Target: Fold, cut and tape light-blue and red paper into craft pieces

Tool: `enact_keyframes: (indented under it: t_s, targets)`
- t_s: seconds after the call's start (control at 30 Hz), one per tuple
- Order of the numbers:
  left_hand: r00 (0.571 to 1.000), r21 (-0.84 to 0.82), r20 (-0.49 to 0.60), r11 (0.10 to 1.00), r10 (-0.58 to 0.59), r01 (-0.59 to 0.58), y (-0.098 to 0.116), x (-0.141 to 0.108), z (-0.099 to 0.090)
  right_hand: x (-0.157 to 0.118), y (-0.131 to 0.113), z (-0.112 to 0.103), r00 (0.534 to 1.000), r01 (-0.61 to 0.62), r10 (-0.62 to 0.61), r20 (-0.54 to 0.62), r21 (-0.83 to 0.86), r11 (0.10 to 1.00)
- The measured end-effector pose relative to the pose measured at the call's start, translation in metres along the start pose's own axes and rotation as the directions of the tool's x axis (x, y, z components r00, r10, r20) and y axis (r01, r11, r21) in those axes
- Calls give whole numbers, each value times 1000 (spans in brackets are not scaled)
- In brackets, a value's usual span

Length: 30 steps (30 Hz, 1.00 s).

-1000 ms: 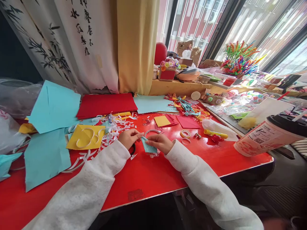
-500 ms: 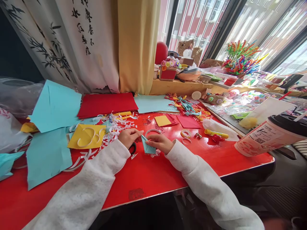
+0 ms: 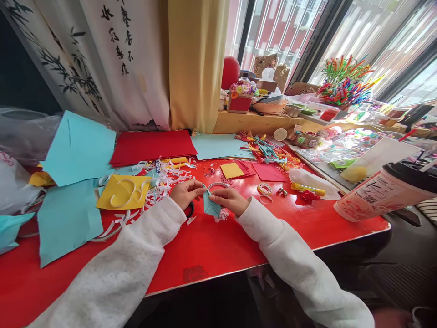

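A small folded piece of light blue paper (image 3: 212, 207) is held up over the red table (image 3: 232, 255). My left hand (image 3: 187, 192) pinches its upper tip between thumb and fingers. On the other side my right hand (image 3: 231, 200) grips its upper right edge. Under and beside my left hand shows a black ring-shaped handle (image 3: 190, 210), its rest hidden. Behind the hands lies a pale ring (image 3: 218, 186), partly covered by my right hand. Crumpled white scraps (image 3: 222, 216) lie just under the folded paper.
On the left are large blue sheets (image 3: 70, 218), a yellow square (image 3: 123, 192) and white paper shreds (image 3: 164, 182). Red sheets (image 3: 153, 146) lie at the back. Small yellow and red papers (image 3: 232, 170) and a yellow tube (image 3: 307, 189) are right of centre. A tall cup (image 3: 382, 191) leans at the right.
The folded blue paper has turned slightly, and its broad lower part now hangs more squarely to view. Both hands have shifted a little and keep their pinch on it.
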State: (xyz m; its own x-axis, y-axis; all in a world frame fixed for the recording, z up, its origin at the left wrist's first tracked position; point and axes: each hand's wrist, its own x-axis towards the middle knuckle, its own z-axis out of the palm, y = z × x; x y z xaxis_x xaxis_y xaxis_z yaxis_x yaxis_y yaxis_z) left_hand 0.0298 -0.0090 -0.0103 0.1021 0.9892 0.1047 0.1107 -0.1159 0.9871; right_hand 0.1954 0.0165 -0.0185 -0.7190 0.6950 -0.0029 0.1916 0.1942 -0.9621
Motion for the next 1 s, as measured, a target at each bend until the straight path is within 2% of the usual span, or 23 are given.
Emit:
enact_keyframes:
  t_s: [0.27, 0.47, 0.57, 0.73, 0.9, 1.0]
  targets:
    - [1000, 7, 6, 1000, -11, 11, 3, -3, -2, -1, -1, -3, 993, -115, 110, 38, 191, 975]
    - [999, 39, -42, 999, 2, -1, 4, -4, 0, 1, 1, -3, 998, -61, 60, 18, 125, 990]
    - [997, -5, -68, 999, -33, 32, 2, -5, 0, 1, 1, -4, 998, -43, 39, 44, 81, 996]
    - [993, -107, -10, 988, -114, 112, 0, -3, 0, 0, 0, -5, 999, -41, 40, 33, 11, 999]
    - [995, 17, -44, 996, -90, 91, -1, -1, 0, -1, -2, -5, 998, -57, 57, 12, -50, 997]
    - [993, 5, -51, 994, -109, 109, -3, 0, 0, -1, -2, -4, 998, -59, 60, 20, -67, 996]
